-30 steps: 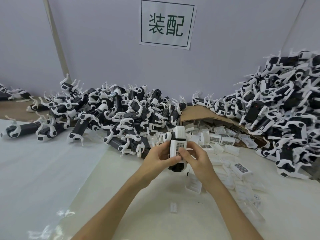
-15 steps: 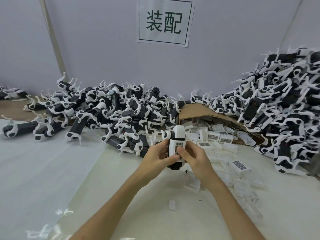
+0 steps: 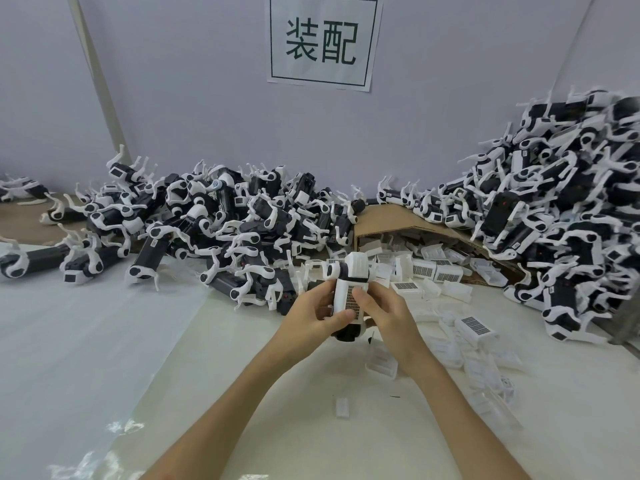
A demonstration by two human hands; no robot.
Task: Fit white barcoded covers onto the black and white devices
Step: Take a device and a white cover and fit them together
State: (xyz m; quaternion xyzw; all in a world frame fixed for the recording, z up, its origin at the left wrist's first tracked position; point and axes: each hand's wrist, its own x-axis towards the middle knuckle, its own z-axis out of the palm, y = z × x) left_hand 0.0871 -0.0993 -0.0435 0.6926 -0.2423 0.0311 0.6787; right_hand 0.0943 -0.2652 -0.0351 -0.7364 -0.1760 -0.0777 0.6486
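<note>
Both grips are up over the middle of the surface (image 3: pixel 214 368) with one device (image 3: pixel 356 270) between them. The left grip (image 3: pixel 310 318) is wrapped round its left flank, thumb across the lower front. The right grip (image 3: pixel 389 317) is clenched round the other side, thumb flat on the barcode. So both are grasping the device, neither is loose.

The cover (image 3: pixel 348 301) sits on the device's body, barcode towards me. It looks lined up and nearly home to my eye. I can't tell if it has clicked, so I'd call this one the pressing-in stage.

Now the tally:
- One device in hand and one cover on it.
- Two heaps of devices: the left heap (image 3: pixel 214 230) along the wall and a taller right heap (image 3: pixel 561 216). Each is far too tangled to count, dozens at least.
- One cardboard box (image 3: pixel 394 225) tipped on its side between them, spilling loose covers (image 3: pixel 474 327). I make out about five lying barcode-up, with many more blank-side-up beyond counting.
- One small white piece (image 3: pixel 342 407) lying alone near me.
- One paper sign (image 3: pixel 322 43) on the wall.

I can't sort the heaps into finished and unfinished from here. With that many spare covers out, my guess is plenty remains.
</note>
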